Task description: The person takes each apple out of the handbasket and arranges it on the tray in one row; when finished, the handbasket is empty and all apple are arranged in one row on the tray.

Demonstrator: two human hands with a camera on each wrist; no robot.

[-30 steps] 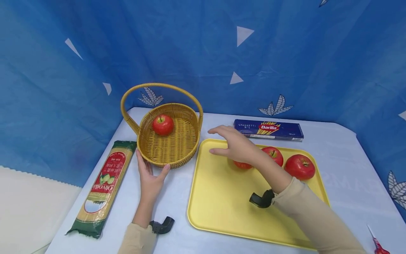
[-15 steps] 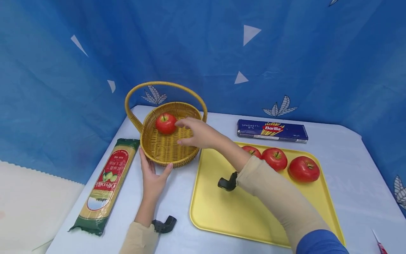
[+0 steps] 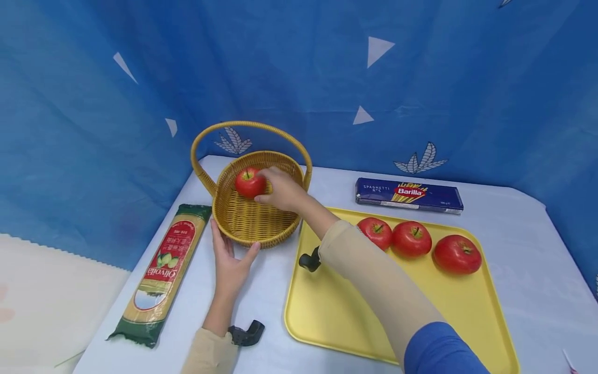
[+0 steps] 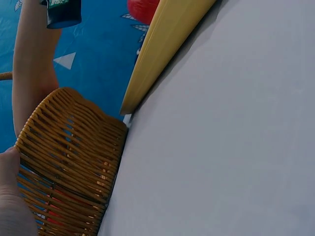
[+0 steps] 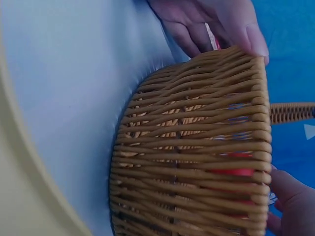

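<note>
A round yellow wicker basket (image 3: 252,218) with a tall arched handle stands at the back left of the table, a red apple (image 3: 249,183) inside it. My right hand (image 3: 284,191) reaches over the basket's right rim, thumb and fingers at the apple's right side, gripping it. In the right wrist view, the rim partly hides that hand (image 5: 295,206), and red shows through the weave. My left hand (image 3: 231,267) holds the basket at its near left side. Its thumb (image 5: 253,39) lies over the rim, and the other fingers stay outside, against the wall.
Several red apples, such as one apple (image 3: 412,239), lie along the back of a yellow tray (image 3: 345,322) under my right arm. Behind the tray is a blue spaghetti box (image 3: 409,195). A spaghetti bag (image 3: 163,272) lies left of the basket. Scissors (image 3: 571,363) show at the right edge.
My right hand has moved left from above the tray into the basket and closed on the apple there. My left hand stays on the basket. The whole view has shifted slightly.
</note>
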